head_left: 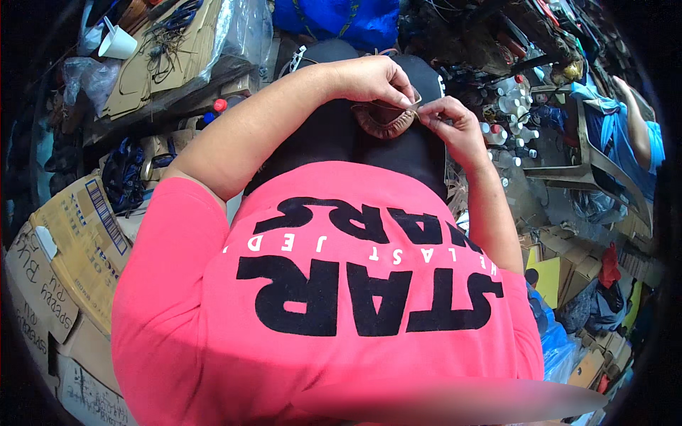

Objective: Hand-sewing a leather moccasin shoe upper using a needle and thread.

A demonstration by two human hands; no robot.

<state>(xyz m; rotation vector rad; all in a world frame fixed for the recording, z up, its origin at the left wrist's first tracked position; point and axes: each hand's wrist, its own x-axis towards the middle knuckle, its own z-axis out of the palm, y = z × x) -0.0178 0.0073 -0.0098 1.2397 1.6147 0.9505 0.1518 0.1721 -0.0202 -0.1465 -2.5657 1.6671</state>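
Note:
A brown shoe upper (387, 126) with a pleated, gathered toe rests over my dark-trousered thighs (327, 131). It looks like leather. My left hand (376, 79) reaches across from the left, its thumb and fingers pinched together at the upper's edge. On the other side my right hand (455, 126) is closed, thumb against forefinger, on a thin light thread (418, 112) beside the pleats. The two sets of fingertips are almost touching. Whether a needle is among them is too small to tell. The inside of the upper is in shadow.
Left of me, a bench holds flat cardboard patterns (163, 64), a white cup (117, 42) and plastic sheeting. Cardboard boxes (71, 248) stack lower left. To the right are several white bottles (508, 106) and a plastic chair (597, 167), with another person's arm (638, 128) beyond. A blue bag (341, 18) lies ahead.

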